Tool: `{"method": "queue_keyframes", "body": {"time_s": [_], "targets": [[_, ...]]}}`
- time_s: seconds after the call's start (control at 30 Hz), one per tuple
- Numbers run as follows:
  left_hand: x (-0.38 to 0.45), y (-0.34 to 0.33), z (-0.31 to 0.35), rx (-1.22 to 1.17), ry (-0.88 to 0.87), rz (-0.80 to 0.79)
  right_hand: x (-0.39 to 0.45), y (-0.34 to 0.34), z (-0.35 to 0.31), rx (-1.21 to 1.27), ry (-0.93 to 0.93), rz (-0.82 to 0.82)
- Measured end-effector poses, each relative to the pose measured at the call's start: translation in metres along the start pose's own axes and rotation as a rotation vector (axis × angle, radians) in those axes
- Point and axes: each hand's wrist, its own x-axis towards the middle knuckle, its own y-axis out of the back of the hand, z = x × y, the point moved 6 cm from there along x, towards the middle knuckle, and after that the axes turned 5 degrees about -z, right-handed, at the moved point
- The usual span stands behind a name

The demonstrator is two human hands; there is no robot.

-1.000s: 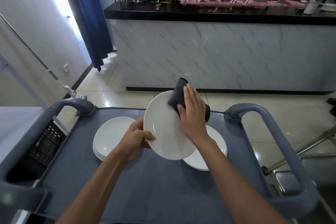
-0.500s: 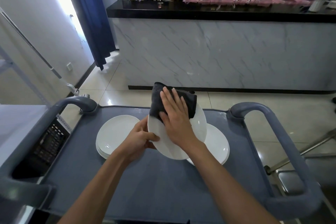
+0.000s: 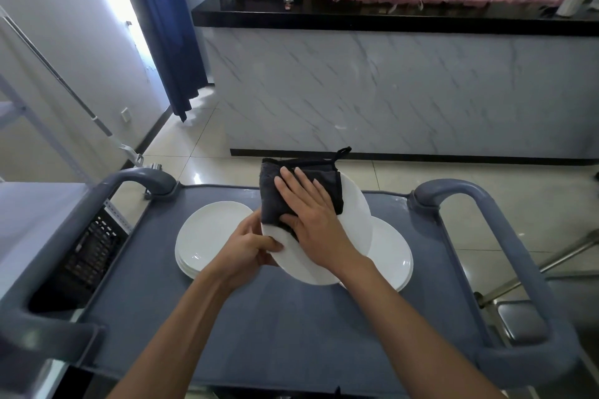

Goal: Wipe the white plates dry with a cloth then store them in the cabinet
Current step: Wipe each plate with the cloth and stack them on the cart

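A white plate (image 3: 355,220) is held tilted above the grey cart top (image 3: 291,327). My left hand (image 3: 249,244) grips its left rim, thumb on the face. My right hand (image 3: 309,214) lies flat with straight fingers on a dark grey cloth (image 3: 299,186), pressing it against the plate's upper left part. A stack of white plates (image 3: 207,233) lies on the cart to the left. Another white plate (image 3: 393,256) lies under the held one, to the right.
The cart has raised grey handles on the left (image 3: 142,176) and right (image 3: 460,194). Beyond it stands a marble-fronted counter (image 3: 389,87) with a black top. A blue curtain (image 3: 168,26) hangs at the left; a metal stool (image 3: 522,321) is at the right.
The cloth has spread out flatter and slid with my right hand from the plate's upper right rim toward its upper left. The plate tilts lower. My left hand keeps its grip.
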Motion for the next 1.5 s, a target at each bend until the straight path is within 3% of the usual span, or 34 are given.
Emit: {"method": "queue_keyframes", "body": {"time_s": [0.23, 0.47, 0.87, 1.5], "targets": [[-0.001, -0.001, 0.004, -0.010, 0.028, 0.038, 0.012, 0.000, 0.002, -0.048, -0.020, -0.011], [-0.003, -0.003, 0.005, -0.061, -0.028, 0.114, 0.022, 0.006, 0.018, -0.067, -0.163, 0.016], [-0.007, 0.005, 0.015, -0.150, -0.075, 0.279, 0.000, -0.001, 0.046, -0.125, -0.365, -0.092], [0.004, 0.047, 0.045, -0.191, -0.072, 0.313, 0.001, -0.042, -0.010, -0.004, -0.459, -0.103]]}}
